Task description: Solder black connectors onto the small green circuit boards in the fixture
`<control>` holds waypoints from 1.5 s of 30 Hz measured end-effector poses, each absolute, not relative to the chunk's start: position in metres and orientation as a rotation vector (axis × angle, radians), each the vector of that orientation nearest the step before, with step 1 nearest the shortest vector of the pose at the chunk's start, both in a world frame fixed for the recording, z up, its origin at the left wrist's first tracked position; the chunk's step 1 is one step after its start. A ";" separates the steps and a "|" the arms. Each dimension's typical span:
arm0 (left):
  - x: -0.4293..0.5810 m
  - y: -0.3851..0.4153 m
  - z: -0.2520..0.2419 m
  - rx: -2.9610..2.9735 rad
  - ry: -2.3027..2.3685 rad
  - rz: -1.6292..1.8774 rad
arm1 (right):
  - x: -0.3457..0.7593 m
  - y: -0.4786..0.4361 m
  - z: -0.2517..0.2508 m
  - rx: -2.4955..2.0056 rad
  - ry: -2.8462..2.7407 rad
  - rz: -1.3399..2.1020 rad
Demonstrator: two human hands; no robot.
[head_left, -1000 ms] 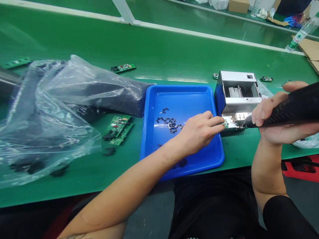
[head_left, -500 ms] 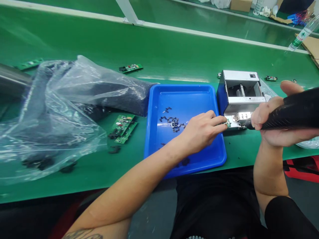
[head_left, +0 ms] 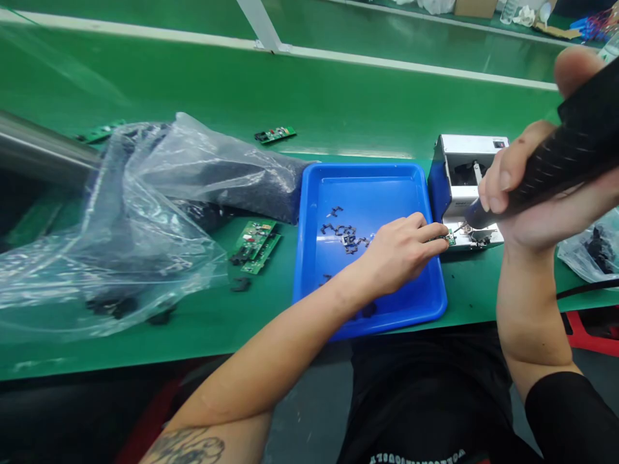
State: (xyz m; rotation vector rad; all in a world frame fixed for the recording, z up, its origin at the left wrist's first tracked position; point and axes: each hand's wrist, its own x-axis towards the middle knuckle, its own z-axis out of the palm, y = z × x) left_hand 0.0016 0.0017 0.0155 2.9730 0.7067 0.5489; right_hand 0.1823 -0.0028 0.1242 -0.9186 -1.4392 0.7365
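Note:
My left hand [head_left: 403, 251] reaches across the blue tray [head_left: 420, 309] and pinches a small green circuit board [head_left: 451, 238] at the tray's right edge. My right hand [head_left: 532, 193] is wrapped round a black electric screwdriver [head_left: 570, 151], tilted so its tip [head_left: 459, 227] points down at that small board. Just behind stands a white and blue screw feeder box [head_left: 464, 171]. Several small black parts [head_left: 345, 235] lie in the tray.
A large clear plastic bag [head_left: 130, 212] of dark parts fills the left of the green bench. Two green circuit boards [head_left: 255, 241] lie beside it, another board [head_left: 275, 134] farther back. A smaller bag of parts [head_left: 592, 248] sits at the right edge.
My right hand has lifted and tilted the screwdriver, bringing its tip from the feeder's front down to the small board. My left hand has kept its grip on the board.

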 end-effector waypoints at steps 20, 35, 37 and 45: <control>0.002 0.000 0.014 2.954 0.688 0.527 | 0.186 0.011 0.096 -0.859 -1.454 0.798; 0.002 0.003 0.012 2.882 0.692 0.548 | 0.178 0.000 0.110 -0.731 -1.177 0.902; 0.001 0.002 0.013 2.886 0.698 0.530 | 0.182 -0.011 0.116 -0.725 -1.119 0.856; 0.000 0.003 0.010 2.904 0.697 0.556 | 0.204 -0.019 0.091 -0.624 -1.148 0.584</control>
